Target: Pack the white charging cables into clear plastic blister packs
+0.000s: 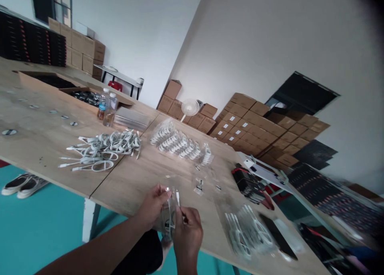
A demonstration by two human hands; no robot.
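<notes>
The left hand grips the far part of a clear package, held over the near edge of the table. The right hand, right of the package, pinches a white cable.

Clear plastic pouch, glossy, held lengthwise, white cable plug, pointing away

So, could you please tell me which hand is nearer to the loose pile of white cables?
Left. The left hand is to the right of the loose pile of white cables, nearer the wearer; the right hand is farther right, beyond the left.
</notes>
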